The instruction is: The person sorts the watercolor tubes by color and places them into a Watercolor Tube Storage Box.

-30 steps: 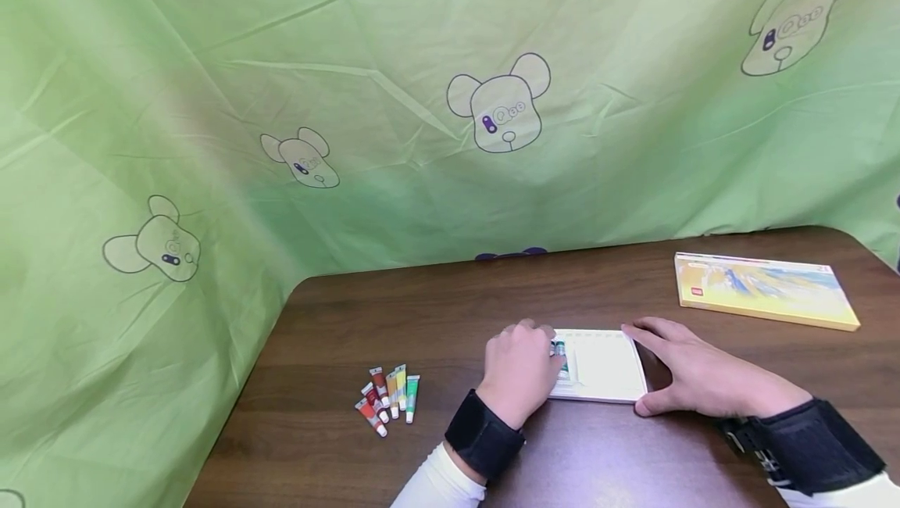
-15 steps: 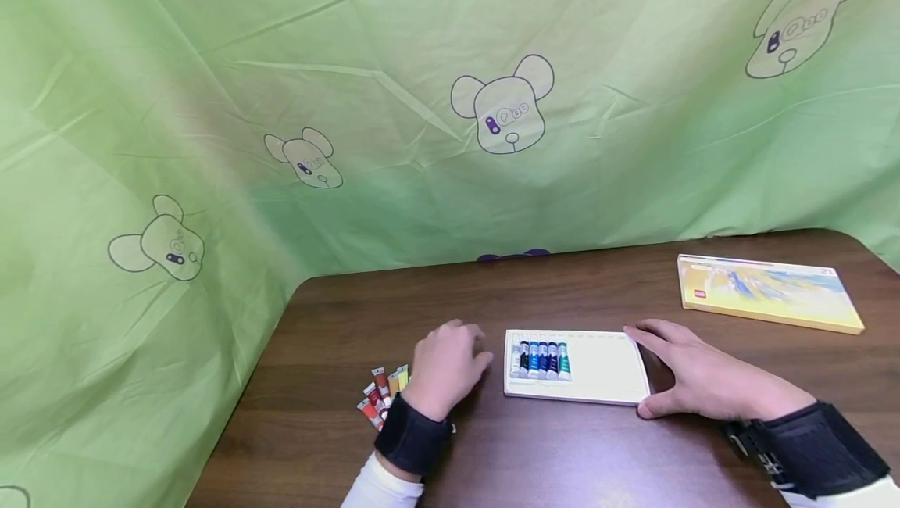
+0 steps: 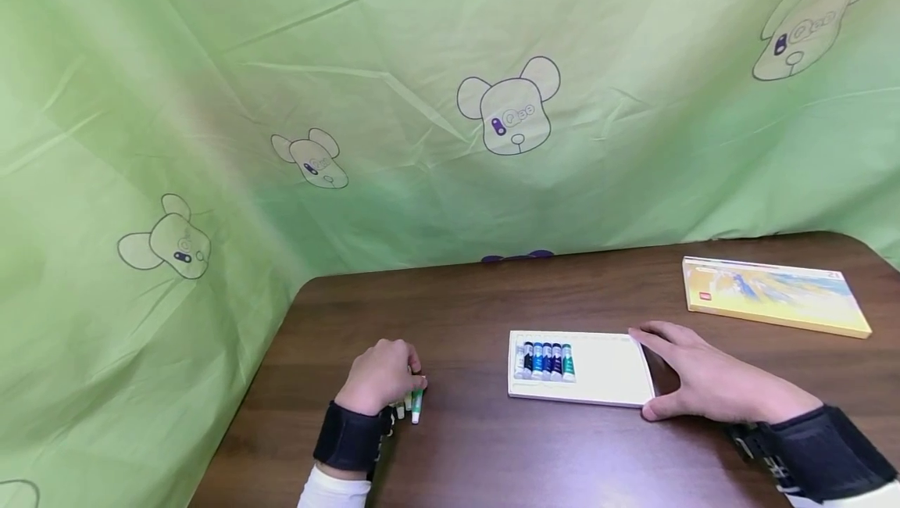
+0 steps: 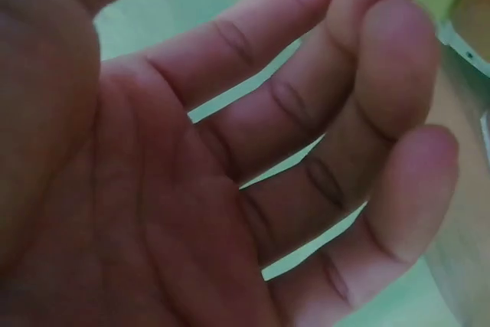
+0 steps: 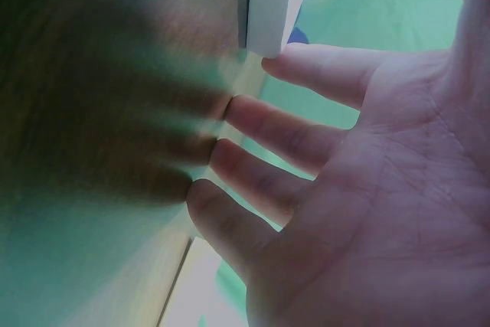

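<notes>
My left hand (image 3: 380,375) is over the loose paint tubes on the table, with its thumb across the upper part of a green paint tube (image 3: 417,406). Most other loose tubes are hidden under it; a few pale caps (image 3: 401,410) peek out. In the left wrist view its fingers (image 4: 398,59) curve gently, and I cannot tell whether thumb and index pinch the tube. At the right end of a white tray (image 3: 608,367), my right hand (image 3: 703,375) touches the corners with thumb and index, its other fingers (image 5: 264,124) straight and spread.
Several blue, dark and green tubes (image 3: 547,361) lie side by side in the tray's left part. A yellow flat box (image 3: 776,297) with a painted picture lies at the back right of the brown table (image 3: 492,453). Green printed cloth (image 3: 394,203) hangs behind.
My left hand has left the tray, moving left and down to the loose tubes, so the row of tubes in the tray shows. The right hand has stayed at the tray's end.
</notes>
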{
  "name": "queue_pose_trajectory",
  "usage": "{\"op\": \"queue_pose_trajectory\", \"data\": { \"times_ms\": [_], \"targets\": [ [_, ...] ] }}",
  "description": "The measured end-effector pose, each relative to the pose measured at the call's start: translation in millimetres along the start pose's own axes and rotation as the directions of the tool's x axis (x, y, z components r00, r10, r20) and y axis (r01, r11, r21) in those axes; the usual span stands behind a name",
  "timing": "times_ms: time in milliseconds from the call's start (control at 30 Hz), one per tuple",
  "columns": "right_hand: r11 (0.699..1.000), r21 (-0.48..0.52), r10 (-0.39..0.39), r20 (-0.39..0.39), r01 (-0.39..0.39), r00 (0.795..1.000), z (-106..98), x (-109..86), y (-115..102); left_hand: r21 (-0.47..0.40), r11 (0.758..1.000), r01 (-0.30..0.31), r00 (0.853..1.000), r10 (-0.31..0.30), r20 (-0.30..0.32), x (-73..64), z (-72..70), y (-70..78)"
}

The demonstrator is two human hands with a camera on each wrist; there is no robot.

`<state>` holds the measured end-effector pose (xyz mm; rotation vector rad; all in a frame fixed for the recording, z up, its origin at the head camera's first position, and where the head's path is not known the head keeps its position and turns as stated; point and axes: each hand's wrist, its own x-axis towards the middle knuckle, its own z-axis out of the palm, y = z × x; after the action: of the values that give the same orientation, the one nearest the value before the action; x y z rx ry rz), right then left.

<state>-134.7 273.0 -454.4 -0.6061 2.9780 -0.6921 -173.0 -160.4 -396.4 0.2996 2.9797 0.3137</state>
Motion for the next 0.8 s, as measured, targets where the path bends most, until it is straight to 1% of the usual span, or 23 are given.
{"op": "queue_pose_trajectory", "data": {
  "times_ms": [67, 167, 367, 600, 800],
  "targets": [
    [1.000, 0.000, 0.002, 0.002, -0.002, 1.000, 0.1, -1.1, 0.8, -0.010, 1.000, 0.005, 0.999, -0.005, 0.033, 0.5, 1.0, 0.3],
    [1.000, 0.006, 0.002, 0.005, -0.002, 1.000, 0.9, -2.0, 1.4, -0.011, 1.000, 0.007, 0.999, -0.007, 0.051, 1.2, 3.0, 1.9],
    [1.000, 0.019, -0.010, -0.003, 0.010, 1.000, 1.2, -0.9, 1.8, 0.029, 0.999, 0.014, 0.999, -0.015, 0.035, 1.7, 3.5, 4.8],
    [1.000, 0.024, -0.012, 0.004, 0.012, 1.000, -0.9, 0.4, 2.4, 0.023, 1.000, -0.001, 1.000, 0.000, 0.030, 2.0, 3.0, 7.1],
    [1.000, 0.023, -0.010, 0.006, 0.010, 1.000, -1.5, 0.1, 2.4, 0.031, 0.999, -0.017, 1.000, 0.016, 0.017, 3.5, 5.5, 8.1]
  ]
}}
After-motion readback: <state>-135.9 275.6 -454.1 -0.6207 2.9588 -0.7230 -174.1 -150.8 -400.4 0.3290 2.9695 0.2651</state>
